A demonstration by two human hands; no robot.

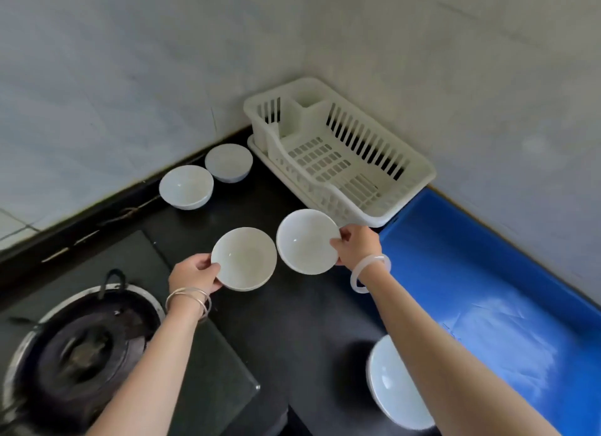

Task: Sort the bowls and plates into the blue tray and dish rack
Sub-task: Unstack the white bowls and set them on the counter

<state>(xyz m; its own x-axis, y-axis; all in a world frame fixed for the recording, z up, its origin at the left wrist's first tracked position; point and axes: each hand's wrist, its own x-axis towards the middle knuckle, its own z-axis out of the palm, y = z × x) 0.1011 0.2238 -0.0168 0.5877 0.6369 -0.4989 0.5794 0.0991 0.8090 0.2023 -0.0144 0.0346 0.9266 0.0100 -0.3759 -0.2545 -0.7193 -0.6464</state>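
At frame centre, pinching rims: left hand (pixel 195 274) on one shallow white bowl (pixel 244 258), right hand (pixel 356 245) on second white bowl (pixel 307 240), tilted, just below cream plastic dish rack (pixel 341 155), beside blue plastic tray (pixel 487 273).

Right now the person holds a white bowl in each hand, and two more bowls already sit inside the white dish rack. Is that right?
Not quite. The left hand does hold a white bowl and the right hand a second bowl, but the dish rack holds nothing. The head view shows the two spare bowls on the counter, left of the rack.
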